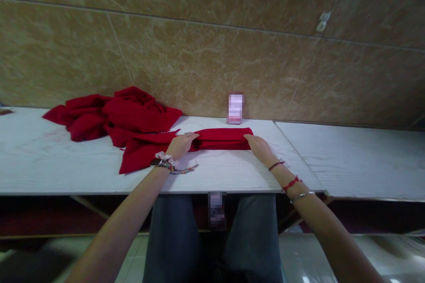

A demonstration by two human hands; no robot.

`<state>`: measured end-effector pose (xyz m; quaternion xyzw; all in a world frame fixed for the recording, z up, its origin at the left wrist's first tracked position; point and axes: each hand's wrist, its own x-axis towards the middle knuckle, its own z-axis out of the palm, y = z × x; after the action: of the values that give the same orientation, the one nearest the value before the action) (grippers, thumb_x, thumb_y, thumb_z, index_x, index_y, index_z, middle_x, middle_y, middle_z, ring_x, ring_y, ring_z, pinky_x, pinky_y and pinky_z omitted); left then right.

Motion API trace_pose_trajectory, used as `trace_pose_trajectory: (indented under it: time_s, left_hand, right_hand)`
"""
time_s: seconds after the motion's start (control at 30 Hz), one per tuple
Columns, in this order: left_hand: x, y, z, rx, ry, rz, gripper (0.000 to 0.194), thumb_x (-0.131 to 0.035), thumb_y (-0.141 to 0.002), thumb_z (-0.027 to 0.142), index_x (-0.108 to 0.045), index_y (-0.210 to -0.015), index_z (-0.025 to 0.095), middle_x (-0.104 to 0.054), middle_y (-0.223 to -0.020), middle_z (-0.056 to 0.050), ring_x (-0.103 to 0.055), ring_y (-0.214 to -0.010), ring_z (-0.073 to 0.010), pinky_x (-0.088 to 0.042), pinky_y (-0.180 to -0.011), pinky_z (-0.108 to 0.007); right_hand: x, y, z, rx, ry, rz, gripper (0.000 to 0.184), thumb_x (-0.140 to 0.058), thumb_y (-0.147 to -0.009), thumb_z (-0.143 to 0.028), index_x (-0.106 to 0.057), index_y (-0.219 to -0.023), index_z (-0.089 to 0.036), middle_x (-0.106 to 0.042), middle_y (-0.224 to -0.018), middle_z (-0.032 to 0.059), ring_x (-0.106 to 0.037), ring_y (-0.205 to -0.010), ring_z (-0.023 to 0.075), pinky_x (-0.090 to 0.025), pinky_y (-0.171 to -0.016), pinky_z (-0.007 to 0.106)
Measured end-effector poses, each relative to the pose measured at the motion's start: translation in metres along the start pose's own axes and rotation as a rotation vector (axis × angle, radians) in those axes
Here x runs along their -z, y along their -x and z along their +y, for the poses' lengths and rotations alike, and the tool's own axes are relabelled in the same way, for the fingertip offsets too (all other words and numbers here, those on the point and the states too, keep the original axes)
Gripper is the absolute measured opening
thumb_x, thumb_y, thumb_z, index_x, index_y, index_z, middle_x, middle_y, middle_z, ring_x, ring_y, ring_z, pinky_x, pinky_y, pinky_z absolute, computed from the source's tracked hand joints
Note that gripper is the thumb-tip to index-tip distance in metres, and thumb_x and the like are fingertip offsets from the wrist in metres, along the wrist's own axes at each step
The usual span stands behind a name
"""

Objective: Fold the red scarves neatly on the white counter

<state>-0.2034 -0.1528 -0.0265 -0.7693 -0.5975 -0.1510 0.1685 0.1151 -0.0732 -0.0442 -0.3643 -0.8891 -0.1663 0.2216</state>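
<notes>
A strip of red cloth [222,139] lies folded lengthwise on the white table, a crease running along it. At the strip's left part, my left hand [182,145] has its fingers closed on the fabric. My right hand [261,147] grips the strip's right end, thumb and fingers on its edge. Left of my left hand, a loose, flat part of the red cloth spreads toward the front. Behind it rests a crumpled red cloth heap [124,112]; whether it is one piece with the strip I cannot tell.
The white tabletop [212,177] backs onto a brown marbled wall [199,62]. A blurred-out phone-like object [235,108] leans on the wall behind the strip. A seam crosses the table at right. My legs [174,239] are under the front edge.
</notes>
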Motion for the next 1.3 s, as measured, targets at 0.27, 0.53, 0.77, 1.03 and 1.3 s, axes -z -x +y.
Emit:
trace_pose_trajectory:
  time_s: [0.27,0.53,0.77,1.03,1.3]
  left_hand:
    - [0.007,0.000,0.010,-0.153,0.120,-0.022,0.042,-0.044,-0.085,0.037,-0.050,-0.119,0.014,-0.053,-0.120,-0.009,-0.052,-0.106,-0.0212,-0.042,-0.091,-0.033]
    - [0.008,0.000,0.010,-0.146,0.110,-0.055,0.051,-0.043,-0.072,0.007,-0.049,-0.122,0.017,-0.050,-0.121,-0.008,-0.051,-0.106,-0.0198,-0.041,-0.093,-0.032]
    - [0.004,-0.002,0.010,-0.068,0.004,0.051,0.038,-0.039,-0.077,0.003,-0.060,-0.105,0.015,-0.060,-0.094,-0.008,-0.057,-0.084,-0.0178,-0.048,-0.076,-0.028]
    - [0.007,-0.002,0.009,-0.065,0.000,0.224,0.033,-0.040,-0.074,0.001,-0.063,-0.093,0.015,-0.056,-0.087,-0.008,-0.053,-0.085,-0.0204,-0.048,-0.073,-0.030]
    - [0.001,-0.004,0.006,-0.169,-0.010,0.066,0.043,-0.038,-0.074,-0.005,-0.060,-0.106,0.014,-0.056,-0.094,-0.009,-0.051,-0.089,-0.0192,-0.047,-0.077,-0.030]
  right_hand:
    - [0.010,-0.002,-0.007,-0.019,-0.024,-0.004,0.034,-0.039,-0.087,-0.010,-0.054,-0.117,-0.010,-0.061,-0.114,0.0131,-0.057,-0.105,0.0176,-0.044,-0.090,0.030]
    - [0.008,-0.005,-0.011,0.007,0.025,-0.001,0.032,-0.038,-0.087,-0.009,-0.058,-0.111,-0.012,-0.064,-0.108,0.0125,-0.059,-0.101,0.0182,-0.045,-0.088,0.032]
    - [0.002,-0.003,-0.009,0.012,0.047,0.029,0.032,-0.039,-0.085,-0.004,-0.058,-0.109,-0.011,-0.066,-0.103,0.0125,-0.061,-0.095,0.0179,-0.046,-0.084,0.030]
    - [0.006,-0.001,-0.004,0.059,0.061,0.145,0.033,-0.037,-0.085,-0.004,-0.058,-0.109,-0.008,-0.064,-0.107,0.0141,-0.060,-0.097,0.0192,-0.047,-0.084,0.031]
    - [0.006,0.006,0.005,0.173,0.034,0.047,0.037,-0.040,-0.081,-0.001,-0.058,-0.112,-0.012,-0.061,-0.114,0.0131,-0.057,-0.105,0.0203,-0.046,-0.089,0.036]
